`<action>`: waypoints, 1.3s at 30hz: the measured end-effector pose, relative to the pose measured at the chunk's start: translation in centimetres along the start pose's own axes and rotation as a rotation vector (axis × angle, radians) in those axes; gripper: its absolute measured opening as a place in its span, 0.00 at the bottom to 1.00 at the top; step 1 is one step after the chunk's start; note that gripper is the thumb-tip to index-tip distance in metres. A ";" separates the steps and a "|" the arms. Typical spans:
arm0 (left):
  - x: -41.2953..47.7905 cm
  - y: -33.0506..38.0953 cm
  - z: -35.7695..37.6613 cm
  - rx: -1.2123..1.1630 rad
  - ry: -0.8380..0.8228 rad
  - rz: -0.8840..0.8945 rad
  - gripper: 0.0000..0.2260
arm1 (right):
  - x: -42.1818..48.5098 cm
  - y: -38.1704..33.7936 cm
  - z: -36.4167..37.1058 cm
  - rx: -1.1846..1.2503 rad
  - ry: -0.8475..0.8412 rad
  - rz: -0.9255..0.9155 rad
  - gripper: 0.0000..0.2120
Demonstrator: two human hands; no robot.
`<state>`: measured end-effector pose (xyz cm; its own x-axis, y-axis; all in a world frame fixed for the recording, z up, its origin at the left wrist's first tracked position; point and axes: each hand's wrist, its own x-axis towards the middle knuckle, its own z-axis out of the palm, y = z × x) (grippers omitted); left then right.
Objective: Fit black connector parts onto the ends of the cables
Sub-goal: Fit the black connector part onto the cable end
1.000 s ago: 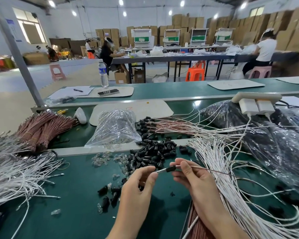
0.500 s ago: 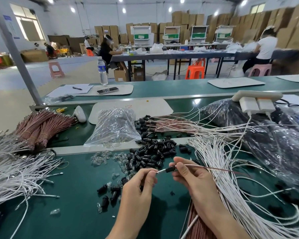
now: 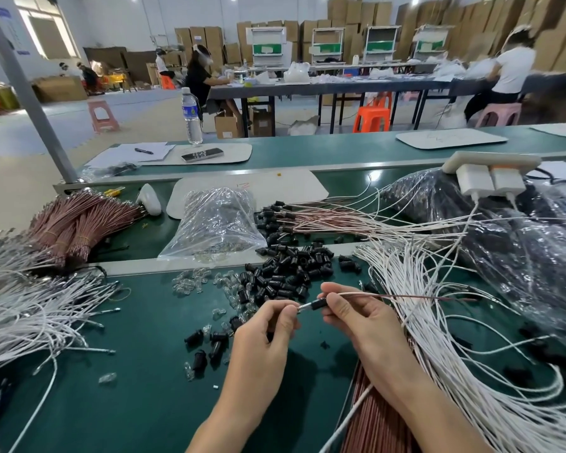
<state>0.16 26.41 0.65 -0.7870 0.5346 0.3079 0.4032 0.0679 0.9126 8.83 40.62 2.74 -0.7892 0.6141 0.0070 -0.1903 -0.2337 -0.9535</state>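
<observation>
Both forearms enter from 6 o'clock, hands meeting just above green counter (image 3: 128, 387). Left hand (image 3: 265, 325), fingers curled, pinches metal tip of cable (image 3: 406, 296). Right hand (image 3: 356, 318) pinches black connector part (image 3: 319, 304) sitting on same cable. Cable trails toward 3 o'clock over white cable bundle (image 3: 438, 338). Loose connector pile (image 3: 285, 273) lies at 12 o'clock of hands.
</observation>
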 end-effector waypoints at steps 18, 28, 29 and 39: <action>-0.1 0.9 -0.1 0.012 -0.007 0.013 0.05 | -0.3 0.0 0.3 -0.004 -0.054 0.003 0.16; -0.1 0.8 -0.1 0.009 -0.024 0.033 0.07 | -0.7 -0.1 0.6 -0.181 -0.130 -0.048 0.09; -0.1 0.8 -0.1 0.003 -0.028 0.033 0.07 | -0.7 -0.1 0.6 -0.192 -0.128 -0.055 0.10; 0.0 1.2 -0.4 -0.072 -0.063 -0.037 0.09 | -0.6 0.1 0.5 -0.251 -0.067 -0.099 0.12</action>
<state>0.45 26.17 1.85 -0.7689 0.5848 0.2583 0.3383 0.0294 0.9406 8.98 39.87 2.77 -0.8125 0.5715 0.1155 -0.1242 0.0238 -0.9920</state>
